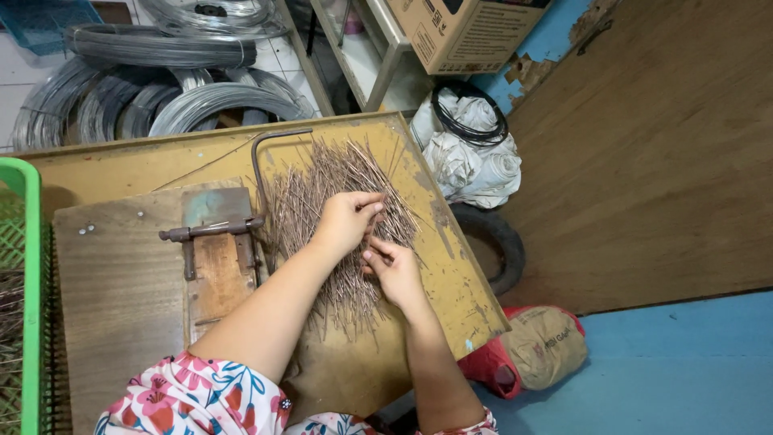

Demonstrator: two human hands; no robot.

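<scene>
A heap of short, thin, rusty-brown wire pieces (322, 193) lies spread on a worn yellow wooden table (121, 165). My left hand (348, 219) rests on top of the heap, its fingers curled and pinched on a few pieces near the right side. Just below it, my right hand (396, 272) comes in from the table's near edge, its fingertips closed on some pieces at the heap's lower right. The two hands almost touch. How many pieces each holds is hidden by the fingers.
Left of the heap, a rusty metal jig (211, 231) with a bent crank rod (266, 145) sits on a wooden board. A green plastic crate (31, 242) stands at the far left. Wire coils (161, 89), a cardboard box (463, 28), white sacks (471, 153), a tyre (498, 242) and a red-tan sack (535, 346) surround the table.
</scene>
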